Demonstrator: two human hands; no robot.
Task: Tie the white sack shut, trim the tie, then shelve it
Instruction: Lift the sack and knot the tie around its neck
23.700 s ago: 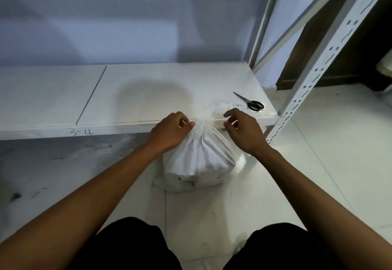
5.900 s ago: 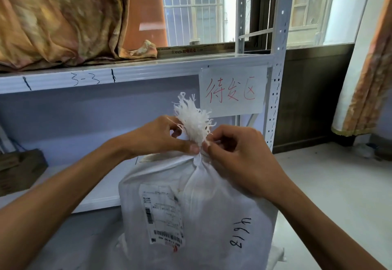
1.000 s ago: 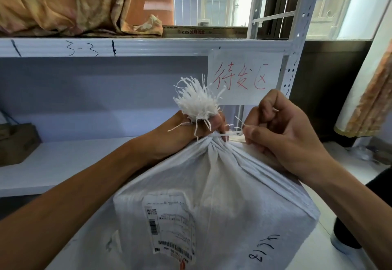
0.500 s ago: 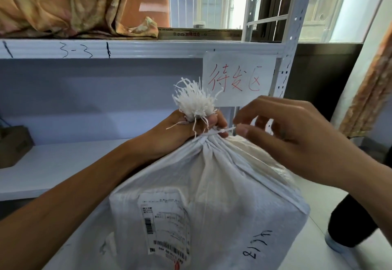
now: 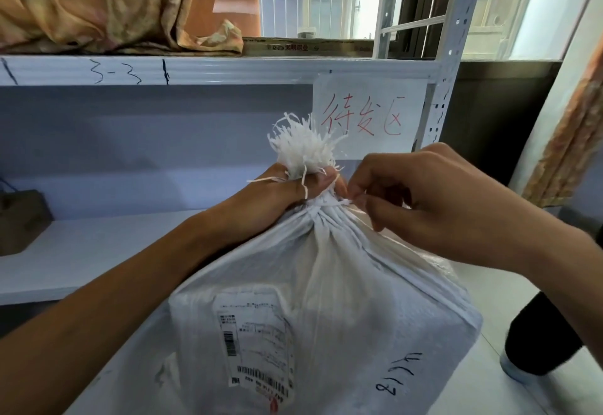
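Both forearms are bare to the frame's edge, with no sleeve, watch, ring or glove showing on either. The left hand point(image 5: 274, 199) and right hand point(image 5: 434, 205) have short, plain nails on the fingers point(image 5: 328, 181) (no polish that can be made out). Low at the right, a leg in black trousers point(image 5: 541, 339) ends in a pale shoe point(image 5: 518, 370).
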